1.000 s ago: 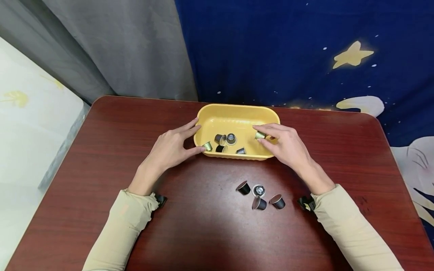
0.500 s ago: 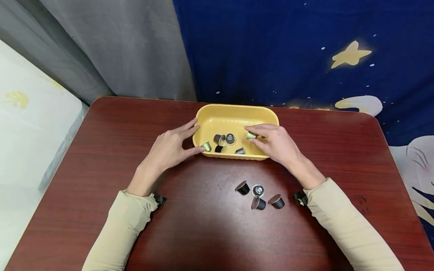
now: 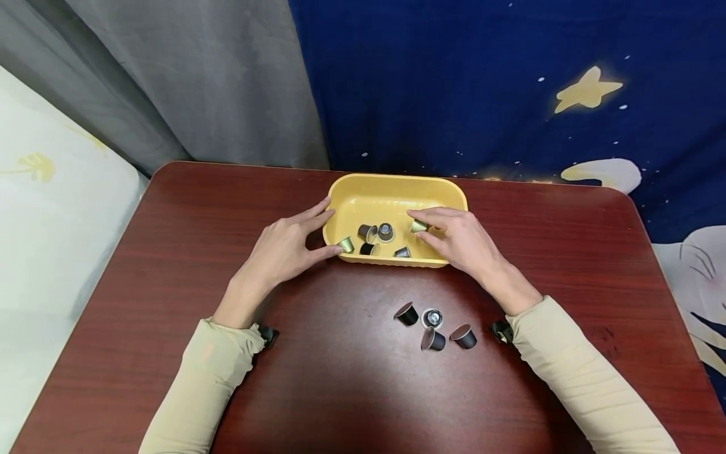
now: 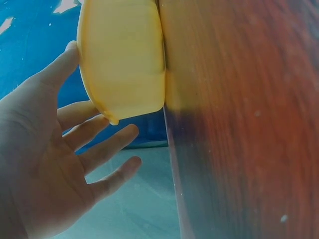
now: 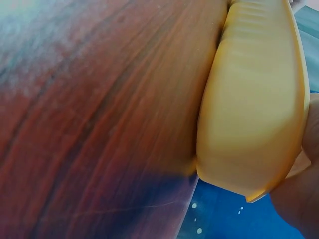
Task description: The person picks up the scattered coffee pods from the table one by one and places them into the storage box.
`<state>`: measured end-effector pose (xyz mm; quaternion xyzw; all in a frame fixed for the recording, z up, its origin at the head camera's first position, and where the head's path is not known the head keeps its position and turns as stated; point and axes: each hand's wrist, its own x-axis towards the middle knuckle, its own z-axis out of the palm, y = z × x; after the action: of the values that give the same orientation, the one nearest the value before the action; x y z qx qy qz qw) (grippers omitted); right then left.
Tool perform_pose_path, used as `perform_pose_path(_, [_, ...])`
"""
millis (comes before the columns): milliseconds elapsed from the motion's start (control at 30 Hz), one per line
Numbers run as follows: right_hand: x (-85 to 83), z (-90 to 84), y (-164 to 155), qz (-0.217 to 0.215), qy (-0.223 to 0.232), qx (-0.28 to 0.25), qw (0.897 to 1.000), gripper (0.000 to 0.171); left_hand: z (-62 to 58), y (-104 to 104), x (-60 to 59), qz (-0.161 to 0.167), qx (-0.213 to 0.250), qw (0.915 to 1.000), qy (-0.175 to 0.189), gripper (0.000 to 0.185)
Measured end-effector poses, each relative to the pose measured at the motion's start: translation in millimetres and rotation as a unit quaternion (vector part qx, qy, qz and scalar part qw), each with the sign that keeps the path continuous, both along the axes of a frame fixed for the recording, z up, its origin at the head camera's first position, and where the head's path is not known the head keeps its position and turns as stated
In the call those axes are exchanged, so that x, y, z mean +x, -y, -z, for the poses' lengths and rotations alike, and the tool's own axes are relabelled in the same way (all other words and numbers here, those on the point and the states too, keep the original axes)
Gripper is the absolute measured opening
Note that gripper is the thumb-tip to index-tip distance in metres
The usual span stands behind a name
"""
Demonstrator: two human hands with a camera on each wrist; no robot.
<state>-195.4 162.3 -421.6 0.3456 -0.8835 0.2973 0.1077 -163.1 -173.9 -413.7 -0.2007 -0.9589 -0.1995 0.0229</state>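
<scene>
In the head view, a yellow plastic basin [image 3: 397, 183] stands near the table's far edge. Inside its right half, my right hand [image 3: 459, 233] pinches a small green coffee capsule [image 3: 418, 226] between thumb and fingers. My left hand [image 3: 286, 249] spreads over the basin's left end, thumb at the front rim and fingertips at the left side. Close to that thumb lies another green capsule [image 3: 346, 244]. Dark capsules [image 3: 367, 232] and a grey-blue one [image 3: 403, 252] also lie in the basin. In the left wrist view, the left hand [image 4: 55, 139] touches the rim with loosely extended fingers.
Several dark coffee capsules [image 3: 433, 339] lie grouped on the reddish-brown table [image 3: 340, 378], in front of the basin. Behind the table hang a grey curtain [image 3: 227, 82] and a blue curtain [image 3: 442, 82] with stars.
My right hand has shifted left inside the basin, carrying the green coffee capsule, then stayed nearly still over the last half second. The left hand keeps its place at the rim.
</scene>
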Motion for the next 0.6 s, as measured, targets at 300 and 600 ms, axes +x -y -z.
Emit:
perform_pose_path(300, [0.6, -1.7, 0.3, 0.008, 0.006, 0.02, 1.0, 0.039, -0.6, -0.6, 0.1, -0.002, -0.003, 1.0, -0.003, 0.079])
perform_pose_path(600, [-0.3, -0.1, 0.4, 0.004, -0.004, 0.026, 1.0, 0.04, 0.5, 0.5, -0.1, -0.002, -0.001, 1.0, -0.005, 0.082])
